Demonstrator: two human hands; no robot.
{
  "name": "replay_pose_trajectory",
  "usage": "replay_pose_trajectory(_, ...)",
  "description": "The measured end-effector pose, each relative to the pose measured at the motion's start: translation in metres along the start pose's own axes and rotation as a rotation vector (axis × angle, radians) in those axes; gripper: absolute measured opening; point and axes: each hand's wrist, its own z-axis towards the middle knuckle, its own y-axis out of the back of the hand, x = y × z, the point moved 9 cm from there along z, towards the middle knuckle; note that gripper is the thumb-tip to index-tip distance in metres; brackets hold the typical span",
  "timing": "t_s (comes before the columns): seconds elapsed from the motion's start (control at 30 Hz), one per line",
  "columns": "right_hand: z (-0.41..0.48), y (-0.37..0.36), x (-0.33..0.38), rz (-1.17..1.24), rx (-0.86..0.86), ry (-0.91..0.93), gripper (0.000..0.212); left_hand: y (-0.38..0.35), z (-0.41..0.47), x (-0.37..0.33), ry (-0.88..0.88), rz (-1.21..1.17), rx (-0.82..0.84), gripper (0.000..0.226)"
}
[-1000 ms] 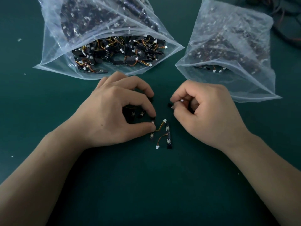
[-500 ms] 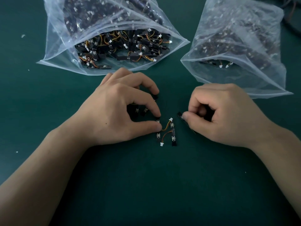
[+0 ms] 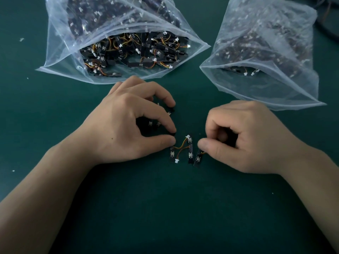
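Green worktop [image 3: 165, 208] is being used for laying out small boards. Toward its far left corner the left bag [image 3: 60, 57] is lying open. A pile [image 3: 154, 123] is being covered by the left hand [image 3: 124, 125], with a dark piece [image 3: 173, 134] pinched between thumb and forefinger. A board [image 3: 197, 158], pinched by the right hand [image 3: 244, 140], is now being set just beside the row [image 3: 189, 154] after being carried down from near the right bag [image 3: 275, 85], so the row is probably being extended. Open room is being left along the near edge.
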Motion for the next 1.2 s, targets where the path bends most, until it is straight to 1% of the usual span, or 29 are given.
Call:
replay_pose_trajectory(0.13,-0.002,-0.001,0.002,-0.020,0.031,0.008,0.025,0.001,-0.001,0.000,0.002,0.001,-0.007,0.021)
replay_pose_trajectory(0.6,0.001,0.001,-0.005,0.021,-0.001,-0.009,0.016,0.001,-0.003,0.000,-0.002,0.010,-0.013,0.021)
replay_pose_trajectory(0.9,0.000,0.000,-0.008,0.060,0.016,-0.027,0.015,0.000,-0.003,-0.001,-0.024,0.030,-0.021,0.018)
replay_pose_trajectory(1.0,-0.001,0.000,-0.008,0.097,0.008,-0.040,0.015,-0.001,-0.004,-0.002,-0.026,0.029,-0.020,0.017)
replay_pose_trajectory(1.07,-0.003,0.002,-0.011,0.174,-0.017,-0.072,0.015,0.000,-0.004,-0.002,-0.026,0.030,-0.028,0.016)
replay_pose_trajectory(1.13,-0.004,0.005,-0.014,0.248,-0.050,-0.095,0.014,0.002,-0.004,-0.002,-0.034,0.023,-0.041,0.019)
replay_pose_trajectory(1.2,-0.004,0.006,-0.015,0.263,-0.063,-0.102,0.012,0.002,-0.004,-0.002,-0.034,0.013,-0.040,0.021)
